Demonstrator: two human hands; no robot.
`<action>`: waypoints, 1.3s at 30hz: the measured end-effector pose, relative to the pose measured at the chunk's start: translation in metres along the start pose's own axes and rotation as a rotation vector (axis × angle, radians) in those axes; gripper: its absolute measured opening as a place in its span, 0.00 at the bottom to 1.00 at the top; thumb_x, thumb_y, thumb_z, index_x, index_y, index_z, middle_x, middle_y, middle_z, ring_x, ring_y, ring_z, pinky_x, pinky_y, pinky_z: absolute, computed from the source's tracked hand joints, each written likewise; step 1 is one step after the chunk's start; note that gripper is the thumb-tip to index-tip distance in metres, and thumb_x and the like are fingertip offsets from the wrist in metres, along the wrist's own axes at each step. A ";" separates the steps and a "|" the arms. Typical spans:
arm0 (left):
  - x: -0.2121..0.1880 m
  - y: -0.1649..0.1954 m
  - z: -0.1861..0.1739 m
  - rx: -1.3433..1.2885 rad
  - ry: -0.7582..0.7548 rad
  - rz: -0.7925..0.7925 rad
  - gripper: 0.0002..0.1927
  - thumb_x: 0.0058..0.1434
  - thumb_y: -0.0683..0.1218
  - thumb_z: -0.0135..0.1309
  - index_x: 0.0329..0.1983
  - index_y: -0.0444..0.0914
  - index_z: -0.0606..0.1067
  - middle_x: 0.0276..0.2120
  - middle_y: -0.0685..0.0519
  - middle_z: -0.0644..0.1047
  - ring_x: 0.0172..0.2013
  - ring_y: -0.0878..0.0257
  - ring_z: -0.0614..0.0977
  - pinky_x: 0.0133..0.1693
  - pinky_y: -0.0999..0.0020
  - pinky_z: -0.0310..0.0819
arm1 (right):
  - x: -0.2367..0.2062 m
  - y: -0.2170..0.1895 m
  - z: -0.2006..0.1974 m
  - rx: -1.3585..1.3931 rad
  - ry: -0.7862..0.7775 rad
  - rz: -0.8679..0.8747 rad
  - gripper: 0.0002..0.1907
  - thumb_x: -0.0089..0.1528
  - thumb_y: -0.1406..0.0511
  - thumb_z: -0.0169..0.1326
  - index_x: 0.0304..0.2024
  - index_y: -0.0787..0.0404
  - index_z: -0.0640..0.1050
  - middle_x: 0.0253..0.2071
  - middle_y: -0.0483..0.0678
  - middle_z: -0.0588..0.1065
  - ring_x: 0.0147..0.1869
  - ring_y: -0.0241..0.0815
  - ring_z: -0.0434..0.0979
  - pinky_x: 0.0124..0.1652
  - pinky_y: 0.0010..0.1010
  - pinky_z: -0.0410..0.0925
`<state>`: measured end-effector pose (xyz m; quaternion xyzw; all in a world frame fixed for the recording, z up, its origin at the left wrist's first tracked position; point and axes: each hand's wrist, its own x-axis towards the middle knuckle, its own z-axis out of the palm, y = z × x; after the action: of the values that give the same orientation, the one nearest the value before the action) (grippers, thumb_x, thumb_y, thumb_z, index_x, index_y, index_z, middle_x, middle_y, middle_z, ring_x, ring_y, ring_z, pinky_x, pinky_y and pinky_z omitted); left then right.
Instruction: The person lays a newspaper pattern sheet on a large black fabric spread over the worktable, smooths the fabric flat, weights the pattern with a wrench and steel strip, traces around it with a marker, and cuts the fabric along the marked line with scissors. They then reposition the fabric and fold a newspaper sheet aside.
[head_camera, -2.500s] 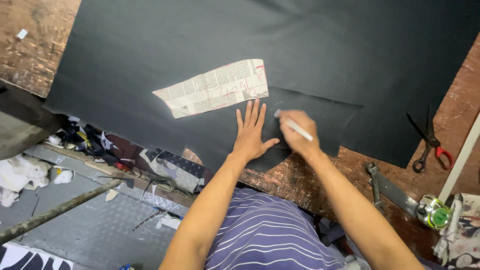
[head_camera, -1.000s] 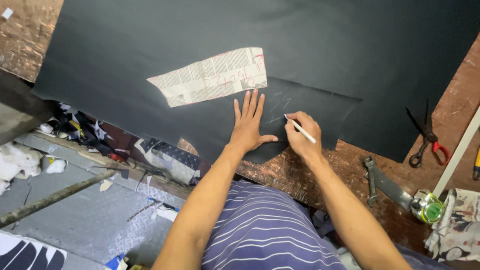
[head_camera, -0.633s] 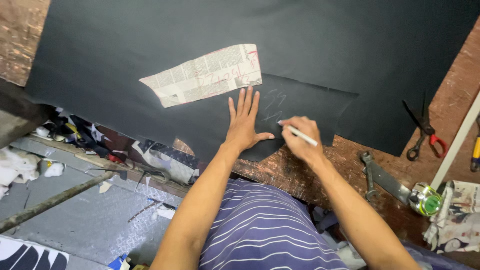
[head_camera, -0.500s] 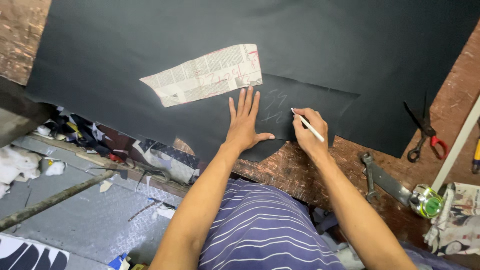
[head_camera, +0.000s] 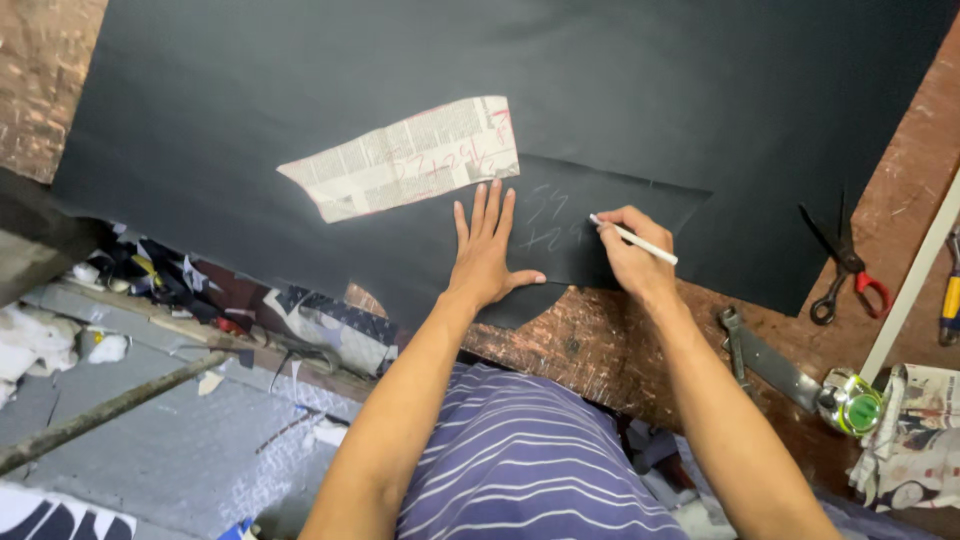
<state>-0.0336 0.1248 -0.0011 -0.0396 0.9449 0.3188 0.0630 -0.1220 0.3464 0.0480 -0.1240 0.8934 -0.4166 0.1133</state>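
Item, nearest: worn wooden desk (head_camera: 600, 350), its near edge running left to right just beyond the person's striped shirt; bare scratched wood shows at the near right.

Item: left hand (head_camera: 487, 255), laid flat and fully open, palm down, fingers spread and pointing far. It grips nothing; it presses on the near edge of the black fabric (head_camera: 300, 90).

Item: right hand (head_camera: 632, 250), just right of the left hand, closed around a white chalk pencil (head_camera: 633, 239). The pencil's long axis runs left-far to right-near; its tip touches the fabric at the far-left end, its tail lies over the knuckles.

Item: faint chalk marks (head_camera: 552, 222), on the fabric between the two hands, directly left of the pencil tip. The right hand is the nearer to them; the left hand's fingertips lie just beside them on the other side.

Item: newsprint pattern piece (head_camera: 405, 158), a long strip lying on the fabric, far-left of the left hand's fingertips, long axis running left to right, slightly tilted, its right end near the fingertips but apart.

Item: black fabric, spread over most of the desk out to the far edge.

Item, right side, well apart from both hands: scissors with red handles (head_camera: 845, 265), a metal bar (head_camera: 765, 355), a green tape reel (head_camera: 853, 402).
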 end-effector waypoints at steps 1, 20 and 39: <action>-0.002 0.000 0.000 -0.007 -0.004 0.000 0.73 0.40 0.68 0.72 0.78 0.35 0.41 0.77 0.42 0.38 0.76 0.46 0.35 0.71 0.37 0.22 | -0.002 0.000 0.000 0.011 0.007 -0.041 0.10 0.65 0.63 0.56 0.45 0.60 0.82 0.41 0.52 0.81 0.44 0.43 0.82 0.45 0.32 0.71; -0.002 0.000 -0.001 -0.005 -0.014 -0.018 0.73 0.39 0.67 0.72 0.78 0.36 0.42 0.77 0.43 0.38 0.76 0.48 0.35 0.72 0.37 0.22 | 0.008 0.012 -0.012 -0.172 -0.111 -0.062 0.12 0.62 0.63 0.56 0.45 0.59 0.84 0.39 0.53 0.81 0.43 0.46 0.80 0.43 0.34 0.71; -0.001 -0.003 0.003 0.008 0.017 0.018 0.73 0.41 0.68 0.71 0.78 0.34 0.42 0.77 0.41 0.38 0.76 0.45 0.36 0.71 0.36 0.23 | -0.019 0.019 -0.012 -0.218 0.016 0.075 0.09 0.63 0.64 0.56 0.42 0.55 0.85 0.36 0.54 0.79 0.41 0.52 0.81 0.44 0.39 0.72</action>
<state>-0.0317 0.1239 -0.0049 -0.0337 0.9470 0.3151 0.0522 -0.1097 0.3731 0.0425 -0.0986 0.9384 -0.3132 0.1077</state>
